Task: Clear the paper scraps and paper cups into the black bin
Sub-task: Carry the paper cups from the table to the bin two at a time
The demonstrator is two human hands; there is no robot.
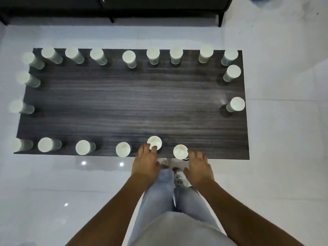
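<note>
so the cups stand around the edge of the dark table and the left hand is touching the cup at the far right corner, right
Not quite. In the head view the paper cups do ring the edge of the dark wood-grain table, but the left hand touches a near-edge cup just in front of the person, not the far right corner cup. The right hand hovers open beside another near-edge cup.

Dim, cool overhead lighting. Specular glare spots on glossy floor (83, 163) at near left. Cups (21, 106) along left edge blurred and stretched by wide-angle distortion. Soft shadows beside right-hand cups; far cabinet (159, 6) underexposed.
</note>
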